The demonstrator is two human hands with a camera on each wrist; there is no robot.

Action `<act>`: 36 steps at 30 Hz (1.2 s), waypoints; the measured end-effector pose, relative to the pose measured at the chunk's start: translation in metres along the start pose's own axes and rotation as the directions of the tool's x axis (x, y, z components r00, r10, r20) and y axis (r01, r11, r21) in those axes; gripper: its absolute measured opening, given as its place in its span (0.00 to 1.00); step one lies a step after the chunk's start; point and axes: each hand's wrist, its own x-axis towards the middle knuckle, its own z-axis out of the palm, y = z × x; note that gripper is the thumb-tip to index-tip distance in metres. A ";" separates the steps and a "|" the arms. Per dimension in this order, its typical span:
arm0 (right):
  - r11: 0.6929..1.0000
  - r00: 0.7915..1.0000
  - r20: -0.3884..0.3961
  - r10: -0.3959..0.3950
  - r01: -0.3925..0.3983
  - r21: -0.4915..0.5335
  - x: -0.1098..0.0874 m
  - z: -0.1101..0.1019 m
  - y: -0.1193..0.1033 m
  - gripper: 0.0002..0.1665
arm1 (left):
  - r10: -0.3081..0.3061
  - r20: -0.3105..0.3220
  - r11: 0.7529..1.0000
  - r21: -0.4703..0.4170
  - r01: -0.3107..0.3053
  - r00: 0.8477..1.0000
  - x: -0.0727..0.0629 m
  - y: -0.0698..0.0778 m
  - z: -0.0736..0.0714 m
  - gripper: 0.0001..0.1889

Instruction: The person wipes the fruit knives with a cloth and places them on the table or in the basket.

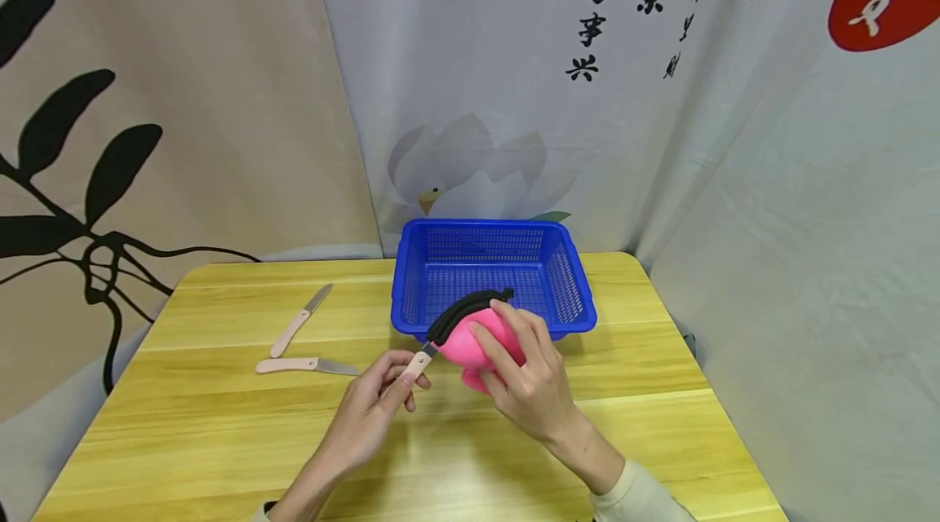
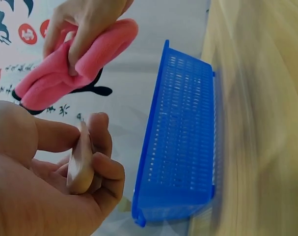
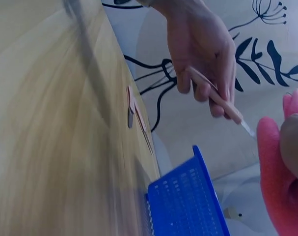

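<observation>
Cutting of the right hand (image 1: 536, 383) could be caused by any slip of the pink cloth (image 1: 463, 344) gripped there, at six o'clock of the basket (image 1: 485, 223); at seven, a knife (image 1: 419, 364) is pinched by the left hand (image 1: 370, 406).

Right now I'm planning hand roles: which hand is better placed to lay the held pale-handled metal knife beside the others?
Likely the left hand: it holds that knife and is nearer the two other knives. The right hand grips soft pink and black fabric.
</observation>
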 end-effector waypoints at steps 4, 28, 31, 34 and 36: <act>0.997 0.996 0.046 -0.079 0.079 0.013 0.000 0.003 -0.009 0.27 | -0.016 0.024 1.000 0.013 0.016 1.000 0.000 0.002 0.001 0.09; 0.977 0.958 0.283 -0.054 0.109 -0.184 -0.010 0.009 -0.018 0.39 | -0.050 0.096 0.999 -0.013 0.051 0.994 -0.002 0.007 0.004 0.08; 0.977 0.958 0.285 -0.041 0.098 -0.188 -0.011 0.008 -0.013 0.35 | -0.064 0.096 0.998 -0.006 0.065 0.993 -0.002 0.008 0.004 0.09; 0.980 0.959 0.281 -0.028 0.081 -0.180 -0.013 0.007 -0.009 0.29 | -0.052 0.104 0.999 -0.006 0.053 0.993 -0.003 0.008 0.003 0.08; 0.983 0.960 0.278 -0.016 0.067 -0.173 -0.013 0.007 -0.007 0.25 | -0.041 0.109 0.999 -0.014 0.042 0.993 -0.004 0.007 0.003 0.08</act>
